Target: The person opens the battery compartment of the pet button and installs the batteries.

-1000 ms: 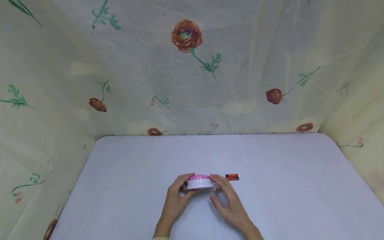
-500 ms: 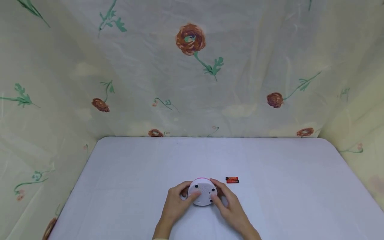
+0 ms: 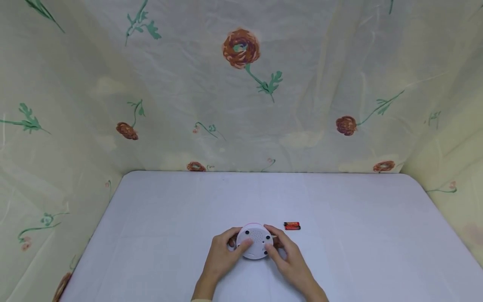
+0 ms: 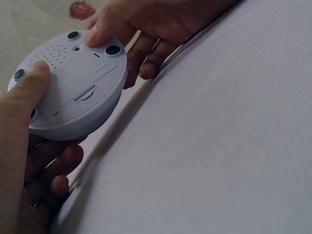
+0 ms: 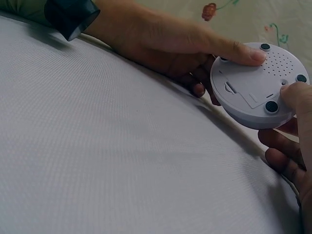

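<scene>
A round white device (image 3: 256, 252) with a pink top is held between my two hands, its flat underside turned toward me. My left hand (image 3: 222, 255) grips its left side, thumb lying across the underside beside the small speaker holes (image 4: 54, 52). On the other side my right hand (image 3: 291, 259) holds the rim, its thumb pressing near a dark rubber foot (image 4: 113, 50). A battery cover (image 4: 73, 90) with a latch notch appears closed in the left wrist view. The pink top is mostly hidden behind the body.
Two red-and-black batteries (image 3: 292, 226) lie side by side on the white-covered table (image 3: 170, 218), just beyond my right hand. Flowered cloth (image 3: 294, 117) hangs behind the table and along both sides.
The device has tilted from top-up to showing its underside, and both thumbs have come onto that face. Over the last half second hands and device have stayed nearly still.
</scene>
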Motion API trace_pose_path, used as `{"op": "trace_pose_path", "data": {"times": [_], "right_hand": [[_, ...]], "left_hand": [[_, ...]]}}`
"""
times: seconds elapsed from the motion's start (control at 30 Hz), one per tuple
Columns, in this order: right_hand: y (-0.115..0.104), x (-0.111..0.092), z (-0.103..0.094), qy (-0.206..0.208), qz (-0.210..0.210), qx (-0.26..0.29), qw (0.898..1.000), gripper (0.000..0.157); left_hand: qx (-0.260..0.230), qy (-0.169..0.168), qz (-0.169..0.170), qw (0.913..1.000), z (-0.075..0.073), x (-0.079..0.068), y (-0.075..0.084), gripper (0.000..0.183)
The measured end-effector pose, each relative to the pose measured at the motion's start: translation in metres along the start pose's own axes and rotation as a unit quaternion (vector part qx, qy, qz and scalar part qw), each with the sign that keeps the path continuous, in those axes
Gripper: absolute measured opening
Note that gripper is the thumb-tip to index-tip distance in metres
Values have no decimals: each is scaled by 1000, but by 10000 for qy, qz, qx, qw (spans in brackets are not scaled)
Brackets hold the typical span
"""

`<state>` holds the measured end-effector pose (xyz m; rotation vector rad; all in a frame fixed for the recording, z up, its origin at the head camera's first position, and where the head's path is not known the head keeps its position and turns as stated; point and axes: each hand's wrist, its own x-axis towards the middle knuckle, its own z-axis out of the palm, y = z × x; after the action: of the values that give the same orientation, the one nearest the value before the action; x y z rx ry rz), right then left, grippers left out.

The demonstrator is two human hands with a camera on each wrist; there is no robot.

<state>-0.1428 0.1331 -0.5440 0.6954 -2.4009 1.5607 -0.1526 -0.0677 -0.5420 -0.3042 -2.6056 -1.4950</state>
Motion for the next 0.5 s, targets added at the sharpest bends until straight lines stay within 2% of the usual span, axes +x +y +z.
{"op": "trace_pose_path", "data": {"times": [0.17,0.3,0.37,0.5], "right_hand": [[-2,0,-1,-99,234,105,9996,47],[-1,1,-2,-99,291,246,9992,46],[-1,0,-2,-107,400,322,9986,46],[0,0,-3,-100,594,455,9971,44]], "left_hand": [[180,-28,53,9998,0,0,-1,46],[253,-91,258,9993,0,-1,-2,48],[299,-168,359,9988,1,-1,-2,55],[504,-374,441,9971,2,-1,-1,81]]}}
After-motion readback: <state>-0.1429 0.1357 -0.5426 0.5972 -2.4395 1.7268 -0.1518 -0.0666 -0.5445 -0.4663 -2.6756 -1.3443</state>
